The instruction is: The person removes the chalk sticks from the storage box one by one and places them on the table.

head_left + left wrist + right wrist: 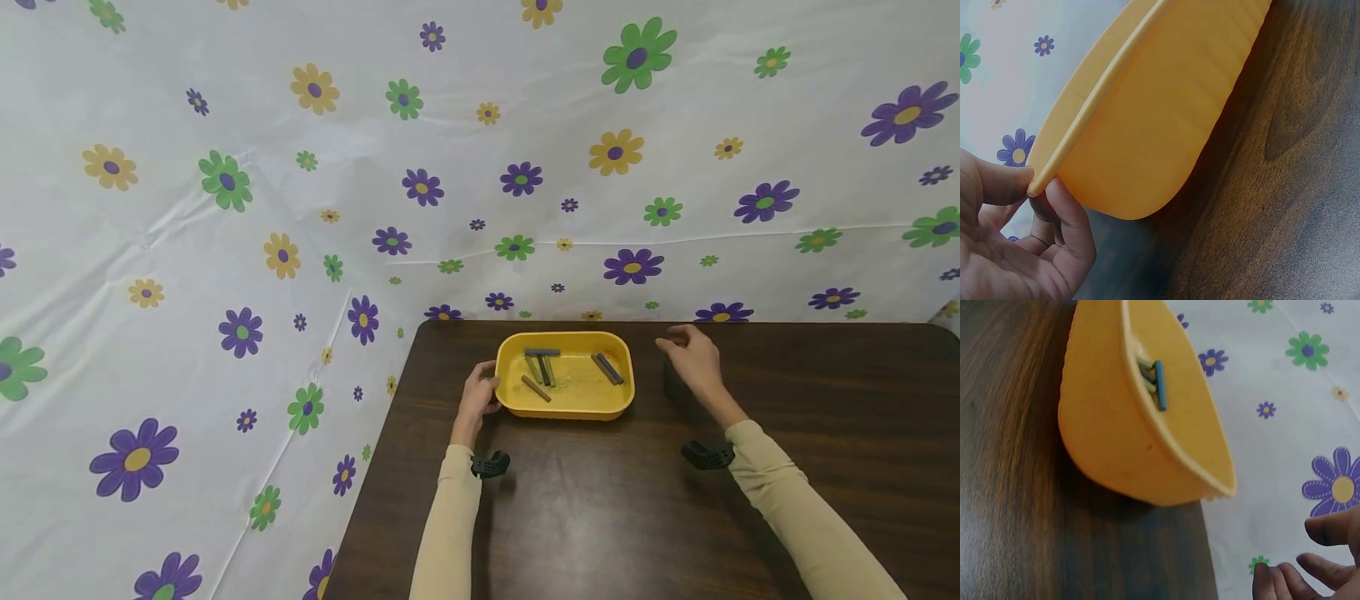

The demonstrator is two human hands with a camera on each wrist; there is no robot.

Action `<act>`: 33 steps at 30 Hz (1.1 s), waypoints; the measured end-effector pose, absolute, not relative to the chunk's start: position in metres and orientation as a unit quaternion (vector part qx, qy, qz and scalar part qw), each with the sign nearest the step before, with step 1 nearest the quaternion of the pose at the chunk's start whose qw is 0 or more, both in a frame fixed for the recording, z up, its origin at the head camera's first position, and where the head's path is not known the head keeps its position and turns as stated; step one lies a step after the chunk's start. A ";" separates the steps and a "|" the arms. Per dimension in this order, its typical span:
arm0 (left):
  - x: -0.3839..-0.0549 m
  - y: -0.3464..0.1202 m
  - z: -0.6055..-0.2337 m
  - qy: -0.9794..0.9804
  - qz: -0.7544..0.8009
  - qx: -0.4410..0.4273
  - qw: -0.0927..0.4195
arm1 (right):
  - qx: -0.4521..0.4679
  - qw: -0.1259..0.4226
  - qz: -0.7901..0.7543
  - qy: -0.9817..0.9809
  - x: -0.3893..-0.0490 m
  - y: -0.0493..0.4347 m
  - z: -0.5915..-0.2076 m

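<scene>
A yellow plastic tub (564,412) sits on the dark wooden table, with several short coloured sticks, like chalks or crayons, lying in it. Among them are a brown stick (536,388), a blue-grey one (542,352) and a dark pair (607,368) at the right end. At the tub's left end, my left hand (477,395) pinches the rim between thumb and fingers, plainly seen in the left wrist view. My right hand (693,360) is held off the tub's right side, fingers loosely bent, thumb and fingertips apart with nothing between them. Its fingertips (1264,575) look dark-smudged.
The wood-grain table (585,517) reaches a flower-patterned white sheet (465,125) at its back and left edges. Dark bands are worn on both wrists, over pale sleeves (450,525).
</scene>
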State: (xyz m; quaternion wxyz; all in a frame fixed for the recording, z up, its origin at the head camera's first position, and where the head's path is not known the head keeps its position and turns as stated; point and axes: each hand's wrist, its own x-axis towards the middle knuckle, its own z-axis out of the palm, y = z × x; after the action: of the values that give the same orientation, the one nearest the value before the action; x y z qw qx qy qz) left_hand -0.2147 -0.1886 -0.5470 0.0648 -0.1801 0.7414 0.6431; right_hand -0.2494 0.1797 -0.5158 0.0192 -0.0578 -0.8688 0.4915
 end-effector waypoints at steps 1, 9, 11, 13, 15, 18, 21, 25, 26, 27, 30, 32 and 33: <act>-0.215 -0.189 -0.547 0.742 0.643 -0.180 0.065 | -0.054 0.016 0.490 -0.870 -0.250 0.178 -0.514; -0.214 -0.190 -0.547 0.743 0.643 -0.175 0.062 | -0.041 -0.004 0.502 -0.864 -0.250 0.165 -0.505; -0.214 -0.190 -0.548 0.744 0.642 -0.175 0.062 | -0.037 -0.009 0.506 -0.862 -0.250 0.161 -0.502; -0.214 -0.190 -0.548 0.744 0.642 -0.175 0.063 | -0.032 -0.014 0.509 -0.860 -0.249 0.157 -0.499; -0.215 -0.190 -0.548 0.744 0.641 -0.176 0.065 | -0.025 -0.019 0.512 -0.859 -0.249 0.153 -0.496; -0.217 -0.191 -0.547 0.743 0.642 -0.177 0.066 | -0.015 -0.021 0.513 -0.858 -0.249 0.146 -0.490; -0.220 -0.191 -0.545 0.743 0.643 -0.178 0.062 | -0.002 -0.018 0.515 -0.857 -0.251 0.141 -0.488; -0.222 -0.191 -0.544 0.742 0.642 -0.180 0.061 | 0.007 -0.020 0.516 -0.857 -0.253 0.135 -0.490; -0.222 -0.191 -0.544 0.742 0.643 -0.181 0.062 | 0.007 -0.023 0.518 -0.855 -0.254 0.133 -0.491; -0.222 -0.191 -0.545 0.742 0.643 -0.181 0.064 | 0.009 -0.027 0.519 -0.855 -0.254 0.132 -0.492; -0.221 -0.192 -0.547 0.741 0.643 -0.181 0.068 | 0.013 -0.040 0.525 -0.850 -0.253 0.129 -0.495; -0.220 -0.192 -0.548 0.741 0.643 -0.182 0.071 | 0.015 -0.049 0.529 -0.847 -0.252 0.126 -0.497; -0.219 -0.192 -0.548 0.741 0.642 -0.182 0.072 | 0.016 -0.054 0.531 -0.845 -0.251 0.125 -0.498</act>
State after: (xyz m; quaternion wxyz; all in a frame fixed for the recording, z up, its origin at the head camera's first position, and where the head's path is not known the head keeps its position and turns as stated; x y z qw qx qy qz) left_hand -0.2192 -0.1921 -0.5485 0.0723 -0.1821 0.7413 0.6419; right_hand -0.2515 0.1249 -0.4980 -0.0545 0.0161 -0.8452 0.5314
